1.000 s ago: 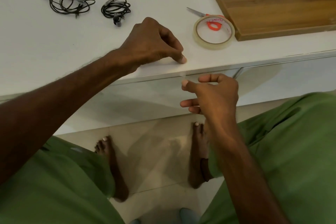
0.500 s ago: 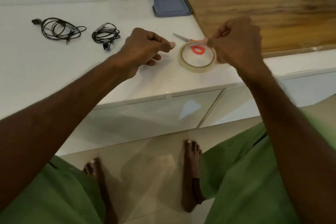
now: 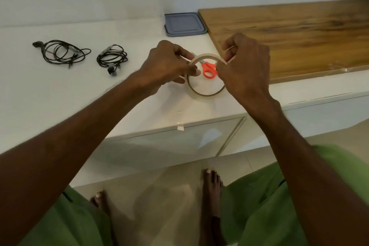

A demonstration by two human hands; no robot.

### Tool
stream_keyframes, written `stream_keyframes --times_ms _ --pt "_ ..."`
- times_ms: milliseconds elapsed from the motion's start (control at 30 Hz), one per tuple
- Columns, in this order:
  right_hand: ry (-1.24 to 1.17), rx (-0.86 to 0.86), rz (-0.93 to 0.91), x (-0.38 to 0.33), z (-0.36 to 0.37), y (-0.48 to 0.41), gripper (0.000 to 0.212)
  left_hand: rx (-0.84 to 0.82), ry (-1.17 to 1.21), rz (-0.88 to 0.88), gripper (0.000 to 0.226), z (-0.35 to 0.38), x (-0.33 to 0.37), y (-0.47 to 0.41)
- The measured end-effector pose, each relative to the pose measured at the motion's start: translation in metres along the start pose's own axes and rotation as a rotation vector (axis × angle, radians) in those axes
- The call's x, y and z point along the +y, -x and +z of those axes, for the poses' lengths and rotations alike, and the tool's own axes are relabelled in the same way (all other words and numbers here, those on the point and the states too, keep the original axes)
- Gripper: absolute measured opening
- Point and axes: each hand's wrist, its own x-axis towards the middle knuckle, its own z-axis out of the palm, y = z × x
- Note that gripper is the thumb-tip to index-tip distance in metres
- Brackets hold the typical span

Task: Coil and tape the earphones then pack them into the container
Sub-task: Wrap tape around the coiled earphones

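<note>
Head view: left hand (image 3: 166, 65) grip pinched on tape roll (image 3: 206, 94) rim, right hand (image 3: 244, 68) clamped on its opposite side, roll tilted over table (image 3: 60, 94). Two coiled earphones (image 3: 111, 59) lie left, well apart; grey container (image 3: 184, 24) behind.

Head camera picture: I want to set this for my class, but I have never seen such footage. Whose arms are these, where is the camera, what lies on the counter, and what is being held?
There is no machine: a person wears a camera on the head, looking down at their own arms.

Both hands, the left hand and the right hand, hold a roll of clear tape, tilted up off the white counter.

Seen through the roll are orange-handled scissors. To the left lie two bundles of black earphones. At the back sit a grey lid and a wooden board.
</note>
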Motion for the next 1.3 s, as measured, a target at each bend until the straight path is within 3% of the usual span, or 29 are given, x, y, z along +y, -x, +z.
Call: stream_keyframes --times_ms 100,267,567,800,1067,1167,1300 --pt "-0.171 -0.028 0.027 -0.002 -0.011 -0.001 0.03 0.047 0.084 0.124 0.05 -0.015 0.002 0.006" --pt "-0.43 -0.252 0.058 -0.008 -0.028 -0.012 0.037 0.109 0.075 0.258 0.058 -0.024 0.006 0.019" --pt "-0.569 -0.326 0.12 -0.024 -0.023 -0.009 0.038 0.191 -0.019 0.354 0.067 -0.025 0.007 0.031" --pt "-0.722 -0.352 0.224 -0.025 -0.029 -0.016 0.017 0.144 0.056 0.334 0.062 -0.033 0.003 0.032" --pt "-0.804 -0.417 0.253 -0.017 -0.029 -0.021 0.012 0.109 0.182 0.306 0.055 -0.045 0.0 0.034" --pt "-0.86 -0.43 0.274 -0.015 -0.029 -0.023 0.016 0.097 0.219 0.301 0.056 -0.049 -0.001 0.035" --pt "-0.838 -0.587 0.245 -0.02 -0.025 -0.02 0.042 0.058 0.219 0.314 0.057 -0.05 -0.003 0.034"
